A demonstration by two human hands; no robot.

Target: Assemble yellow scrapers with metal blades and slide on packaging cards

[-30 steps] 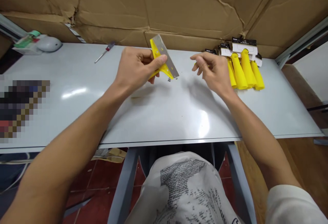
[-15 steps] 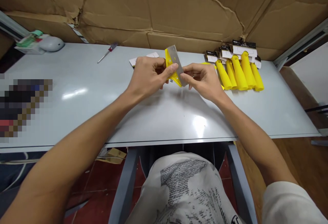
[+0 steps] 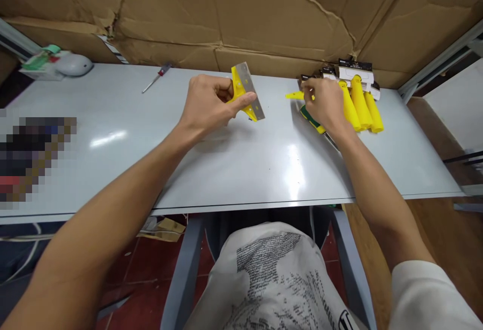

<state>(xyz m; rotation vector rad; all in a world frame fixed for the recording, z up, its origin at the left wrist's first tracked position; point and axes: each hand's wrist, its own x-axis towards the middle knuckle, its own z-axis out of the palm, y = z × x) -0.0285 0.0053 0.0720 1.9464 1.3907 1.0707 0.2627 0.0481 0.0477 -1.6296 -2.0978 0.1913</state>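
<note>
My left hand [image 3: 209, 101] grips a scraper, its thumb pressing a flat metal blade [image 3: 253, 88] against the yellow plastic head [image 3: 237, 88]. The blade is tilted and has holes in it. Any handle behind the hand is hidden. To the right, my right hand [image 3: 324, 101] has its fingers curled together, and I cannot make out what is in them. Beside its fingertips lies a flat yellow piece [image 3: 294, 95]. Under the hand, a green and yellow screwdriver [image 3: 312, 119] is partly covered, with its metal shaft pointing toward me.
Several yellow handles [image 3: 362, 103] with black-and-white cards [image 3: 354, 72] lie at the back right. A small screwdriver [image 3: 163, 71] and a grey computer mouse [image 3: 74, 64] are at the back left. Cardboard [image 3: 181, 13] walls the table's [image 3: 124, 169] far side.
My right hand has left the blade and moved right, over the screwdriver and the flat yellow piece. My left hand has shifted slightly left with the scraper.
</note>
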